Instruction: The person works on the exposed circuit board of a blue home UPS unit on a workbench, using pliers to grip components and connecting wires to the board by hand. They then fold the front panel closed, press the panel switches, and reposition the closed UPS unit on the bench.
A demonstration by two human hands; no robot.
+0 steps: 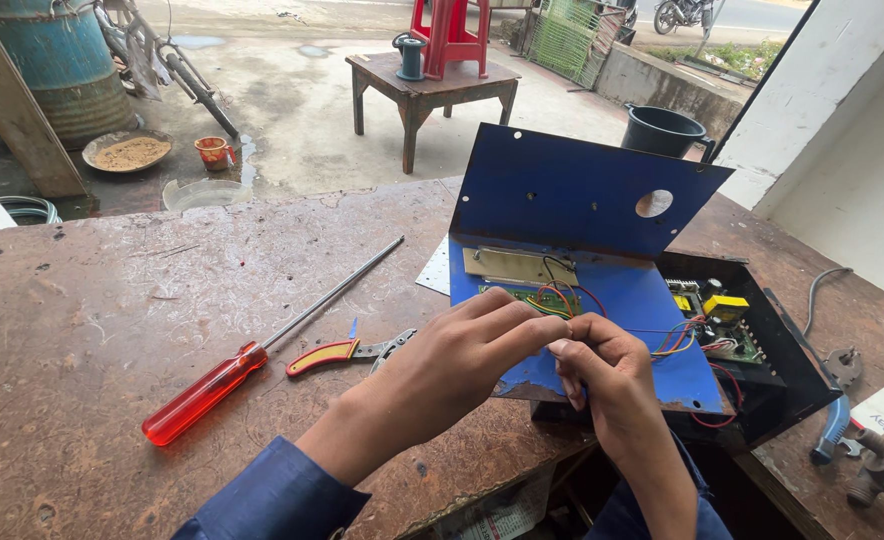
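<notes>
I see thin coloured wires pinched between my two hands over the blue metal cover, which lies folded open near the front edge of the counter, toward its right end. My left hand has its grip together on the wires, fingertips pressed to those of my right hand, whose grip is likewise closed on the same strands. The wires run from a small green board fixed on the cover's inside, and another bundle trails right into the black box.

As I judge it, the casing is already opened and the wiring exposed; the wire work itself is in hand, and closing up remains.

The black box, at the right front corner, holds a circuit board with a yellow part and loose red wires. On the counter to the left lie a red-handled screwdriver and pliers with red and yellow handles. Beyond the counter, on the yard floor, a black bucket stands; I cannot tell its contents. A dish there holds something sandy.
</notes>
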